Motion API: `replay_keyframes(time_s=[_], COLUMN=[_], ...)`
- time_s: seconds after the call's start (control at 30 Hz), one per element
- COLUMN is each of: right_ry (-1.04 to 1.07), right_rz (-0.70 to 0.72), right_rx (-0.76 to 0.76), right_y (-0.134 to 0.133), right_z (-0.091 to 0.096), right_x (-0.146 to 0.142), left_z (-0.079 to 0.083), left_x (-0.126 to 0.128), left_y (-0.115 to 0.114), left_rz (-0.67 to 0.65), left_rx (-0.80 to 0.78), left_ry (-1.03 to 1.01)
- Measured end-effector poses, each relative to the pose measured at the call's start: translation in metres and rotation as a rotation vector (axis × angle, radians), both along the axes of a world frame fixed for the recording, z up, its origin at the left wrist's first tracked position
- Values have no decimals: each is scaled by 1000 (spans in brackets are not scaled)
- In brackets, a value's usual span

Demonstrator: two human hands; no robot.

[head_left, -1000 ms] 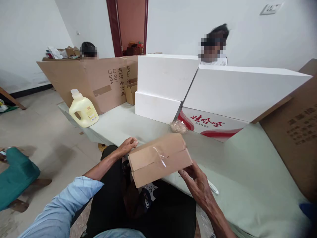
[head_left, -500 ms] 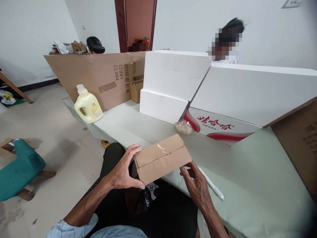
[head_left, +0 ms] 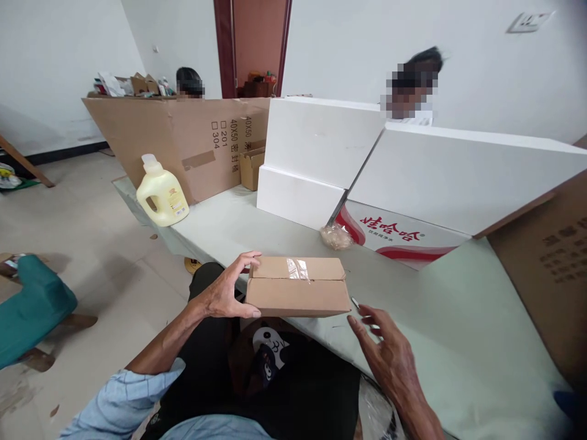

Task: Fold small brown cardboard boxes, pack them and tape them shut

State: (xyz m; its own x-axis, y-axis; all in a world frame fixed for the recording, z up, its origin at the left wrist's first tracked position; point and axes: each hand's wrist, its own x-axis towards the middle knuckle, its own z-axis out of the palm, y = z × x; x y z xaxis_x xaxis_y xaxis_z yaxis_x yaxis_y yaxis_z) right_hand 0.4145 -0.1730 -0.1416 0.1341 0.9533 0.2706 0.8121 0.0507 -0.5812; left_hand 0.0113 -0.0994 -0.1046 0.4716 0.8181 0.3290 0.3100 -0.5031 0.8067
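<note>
My left hand point(head_left: 232, 287) grips the left end of a small brown cardboard box point(head_left: 298, 297), thumb below and fingers on top. The box is tilted toward me at the table's near edge. A shiny strip of clear tape point(head_left: 298, 269) crosses the seam between its flaps. To the right of the box, apart from it, is my right hand point(head_left: 387, 351), thumb and fingers spread. Its fingers are over a slim light-coloured tool point(head_left: 356, 302) on the table. Only the tool's tip shows clearly; the hand covers most of the rest.
Behind the box, a crumpled clear plastic bundle point(head_left: 337, 237) lies on the green-covered table point(head_left: 220, 223). White foam panels point(head_left: 321, 143) and a large carton point(head_left: 197, 146) form a barrier. A yellow jug point(head_left: 162, 194) stands at the left. Two people are beyond the barrier.
My right hand has left the box and moved right, over the slim tool. The box has turned level in my left hand, and its taped seam faces me more.
</note>
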Motion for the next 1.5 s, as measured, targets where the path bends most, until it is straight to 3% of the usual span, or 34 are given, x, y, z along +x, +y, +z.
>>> replay_keyframes(time_s=[0.07,0.13,0.23,0.3,0.37,0.47,0.53,0.63,0.7,0.77,1.17,1.5], right_ry=[-255,-432,-474,-400,-241,32,77,-18,-105,-195,-514,-711], right_rz=[-102,-150,-133,-171,-269,-274,-93,330,525,621,675,651], right_rx=[18,-82,-223,-217,-139,52,145,198,229,262,264,385], right_y=[6,10,15,18,21,21,17,13,15,21,48,58], right_z=[-20,-42,-67,-71,-60,-20,16,65,88,102,127,141], right_x=[26,50,73,81,82,69,48,6,-18,-35,-48,-59], left_z=[-1,0,2,3,3,2,1,-1,-2,-4,-5,-2], left_x=[0,0,-1,-1,-1,1,2,3,3,3,2,3], left_y=[0,2,5,7,7,4,1,-3,-5,-6,-6,-3], left_rz=[8,4,-4,-7,-1,22,36,50,57,56,27,18], left_rx=[-26,-44,-52,-50,-47,-46,-49,-51,-42,-25,12,23], left_ry=[-13,-13,-32,-45,-53,-59,-59,-65,-70,-70,-94,-97])
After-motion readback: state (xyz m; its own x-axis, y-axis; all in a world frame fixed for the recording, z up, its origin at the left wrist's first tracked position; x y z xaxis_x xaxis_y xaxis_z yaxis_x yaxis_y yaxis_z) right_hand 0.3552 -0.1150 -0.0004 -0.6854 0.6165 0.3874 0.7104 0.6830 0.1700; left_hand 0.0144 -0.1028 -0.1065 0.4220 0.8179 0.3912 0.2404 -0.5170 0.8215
